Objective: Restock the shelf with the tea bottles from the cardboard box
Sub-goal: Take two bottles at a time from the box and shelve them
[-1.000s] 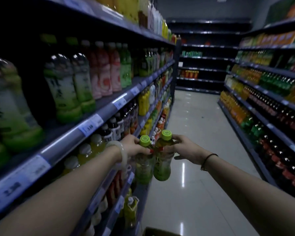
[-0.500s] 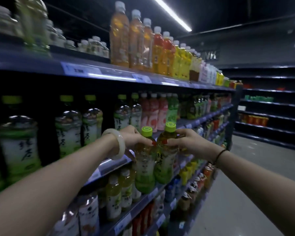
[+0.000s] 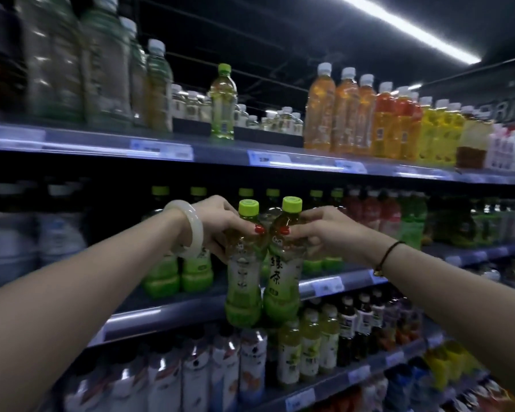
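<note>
Gripping upright tea bottles [image 3: 243, 282] (caps up) by the neck: left hand [image 3: 217, 224], right hand [image 3: 324, 233].

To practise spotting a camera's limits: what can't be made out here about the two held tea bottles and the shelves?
Head view:
- Cardboard box: outside the frame.
- Left tea bottle: label blurred, neck covered by left hand.
- Right tea bottle: neck covered by right hand.
- Price tags: blurred, too small.
- Top-left bottles: motion-blurred.
</note>
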Action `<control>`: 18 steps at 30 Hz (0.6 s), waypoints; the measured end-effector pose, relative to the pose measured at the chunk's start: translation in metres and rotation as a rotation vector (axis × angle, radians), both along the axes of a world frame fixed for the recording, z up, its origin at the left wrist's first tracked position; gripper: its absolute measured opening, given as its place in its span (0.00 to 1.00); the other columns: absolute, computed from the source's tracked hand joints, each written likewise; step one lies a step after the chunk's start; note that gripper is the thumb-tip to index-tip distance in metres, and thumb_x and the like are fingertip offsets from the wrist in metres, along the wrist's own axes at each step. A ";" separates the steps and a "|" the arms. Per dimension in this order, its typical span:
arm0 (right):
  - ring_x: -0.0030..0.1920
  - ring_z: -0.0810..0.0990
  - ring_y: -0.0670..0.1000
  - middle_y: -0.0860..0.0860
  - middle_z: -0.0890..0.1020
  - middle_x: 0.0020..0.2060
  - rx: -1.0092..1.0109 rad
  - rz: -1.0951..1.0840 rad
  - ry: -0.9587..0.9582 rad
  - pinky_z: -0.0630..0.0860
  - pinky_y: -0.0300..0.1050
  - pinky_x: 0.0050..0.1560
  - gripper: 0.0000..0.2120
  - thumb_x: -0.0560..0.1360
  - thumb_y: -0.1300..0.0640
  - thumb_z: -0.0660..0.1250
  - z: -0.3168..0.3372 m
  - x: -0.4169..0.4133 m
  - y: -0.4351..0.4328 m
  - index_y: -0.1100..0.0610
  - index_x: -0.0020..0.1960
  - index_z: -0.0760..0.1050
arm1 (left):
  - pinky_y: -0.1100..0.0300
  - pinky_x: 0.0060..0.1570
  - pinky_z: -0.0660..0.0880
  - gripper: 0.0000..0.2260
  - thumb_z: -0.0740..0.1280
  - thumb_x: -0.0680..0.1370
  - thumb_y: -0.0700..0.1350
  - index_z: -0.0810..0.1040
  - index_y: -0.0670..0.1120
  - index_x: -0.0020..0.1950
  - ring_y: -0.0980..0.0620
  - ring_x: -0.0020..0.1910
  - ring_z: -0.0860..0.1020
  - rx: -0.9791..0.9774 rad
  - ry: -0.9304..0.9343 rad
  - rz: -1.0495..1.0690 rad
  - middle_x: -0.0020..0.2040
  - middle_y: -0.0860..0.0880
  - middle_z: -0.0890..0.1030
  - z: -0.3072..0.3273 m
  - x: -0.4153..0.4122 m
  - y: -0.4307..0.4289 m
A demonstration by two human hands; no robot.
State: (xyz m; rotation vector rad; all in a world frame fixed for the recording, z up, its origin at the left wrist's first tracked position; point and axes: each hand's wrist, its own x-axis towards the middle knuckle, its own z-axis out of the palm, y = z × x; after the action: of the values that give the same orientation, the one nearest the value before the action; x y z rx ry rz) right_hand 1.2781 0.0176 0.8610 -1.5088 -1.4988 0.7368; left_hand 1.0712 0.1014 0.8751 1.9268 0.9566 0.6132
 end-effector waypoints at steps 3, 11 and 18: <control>0.52 0.84 0.57 0.59 0.84 0.52 0.017 0.061 0.013 0.79 0.56 0.52 0.13 0.72 0.61 0.71 0.007 -0.031 0.013 0.63 0.56 0.78 | 0.40 0.42 0.81 0.11 0.73 0.71 0.41 0.79 0.37 0.50 0.42 0.38 0.82 0.019 -0.007 0.090 0.43 0.39 0.82 0.007 -0.030 -0.001; 0.56 0.81 0.61 0.60 0.83 0.51 0.034 0.189 0.086 0.76 0.61 0.59 0.10 0.72 0.63 0.71 0.015 -0.086 0.044 0.57 0.50 0.73 | 0.37 0.45 0.80 0.06 0.72 0.73 0.40 0.79 0.41 0.48 0.40 0.44 0.83 0.043 -0.011 0.276 0.46 0.40 0.83 0.017 -0.083 0.001; 0.54 0.82 0.60 0.61 0.83 0.51 0.053 0.224 0.071 0.76 0.63 0.58 0.07 0.73 0.64 0.70 0.015 -0.101 0.066 0.56 0.41 0.73 | 0.37 0.46 0.80 0.10 0.72 0.73 0.41 0.79 0.41 0.52 0.38 0.52 0.81 0.060 -0.062 0.339 0.50 0.40 0.82 0.024 -0.095 0.010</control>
State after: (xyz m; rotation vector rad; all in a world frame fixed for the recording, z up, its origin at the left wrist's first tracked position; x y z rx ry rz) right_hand 1.1771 0.0838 0.8760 -1.2744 -1.6373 0.8649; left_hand 0.9762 0.1115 0.8988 1.7982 1.2485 0.8995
